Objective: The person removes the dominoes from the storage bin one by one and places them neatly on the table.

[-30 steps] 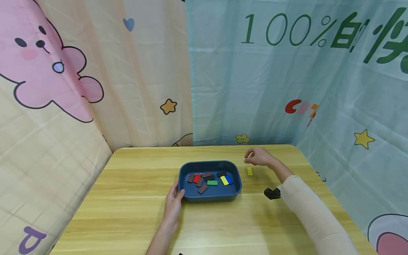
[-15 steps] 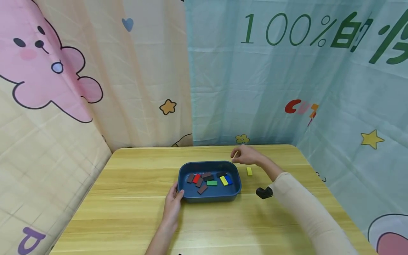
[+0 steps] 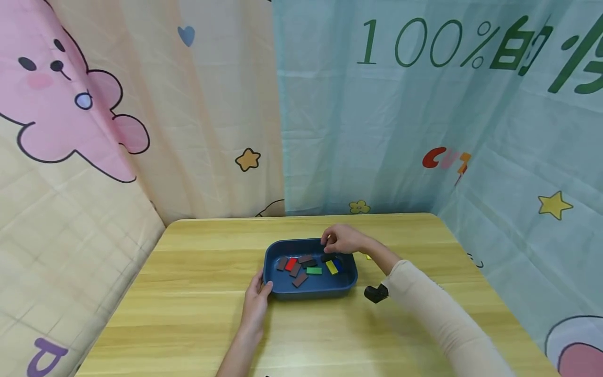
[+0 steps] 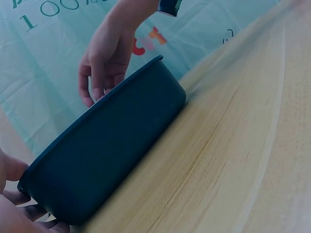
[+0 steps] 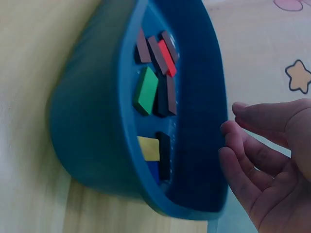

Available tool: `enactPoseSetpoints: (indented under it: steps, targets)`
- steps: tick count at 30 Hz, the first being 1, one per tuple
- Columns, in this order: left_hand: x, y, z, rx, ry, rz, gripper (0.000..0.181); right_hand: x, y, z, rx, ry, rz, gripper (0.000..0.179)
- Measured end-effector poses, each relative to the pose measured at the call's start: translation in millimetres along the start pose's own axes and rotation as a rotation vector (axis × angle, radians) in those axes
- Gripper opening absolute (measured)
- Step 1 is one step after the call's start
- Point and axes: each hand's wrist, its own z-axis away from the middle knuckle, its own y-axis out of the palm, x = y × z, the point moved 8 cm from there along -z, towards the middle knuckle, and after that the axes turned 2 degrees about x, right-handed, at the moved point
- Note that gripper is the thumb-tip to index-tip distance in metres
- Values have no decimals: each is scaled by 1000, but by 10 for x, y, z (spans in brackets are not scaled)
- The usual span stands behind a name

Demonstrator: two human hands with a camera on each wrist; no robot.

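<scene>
Tub (image 3: 312, 295) was gripped at eight o'clock by left hand (image 3: 256, 298), loosely curled right hand (image 3: 345, 240) poised over one; blocks (image 3: 313, 270) seen in head view were hidden from left wrist!

Dark blue-green bin (image 4: 112, 136), side wall toward the camera, slanting across the view on a wood-grained table (image 4: 233, 136). Left hand (image 4: 14, 208) in the lower corner grips its near end, thumb at the rim, other fingers lower on the wall. Right hand (image 4: 104, 63) beyond, fingers pointing down by the rim; contact unclear. Dark band (image 4: 169, 6) at its wrist. Behind: pale green curtain (image 4: 48, 107), red and orange letters (image 4: 149, 41), "100" in green.
</scene>
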Motion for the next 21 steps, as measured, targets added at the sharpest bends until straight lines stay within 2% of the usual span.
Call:
enactPoseSetpoints:
  steps: [10, 16, 21]
  targets:
    - [51, -5, -16, -11, 2, 5, 55, 5, 307, -130, 55, -29, 22, 16]
    - [42, 10, -22, -6, -1, 8, 55, -49, 420, -190, 74, -32, 16, 14]
    - [29, 10, -37, -4, -5, 20, 56, -91, 488, -265, 86, -22, 59, 9]
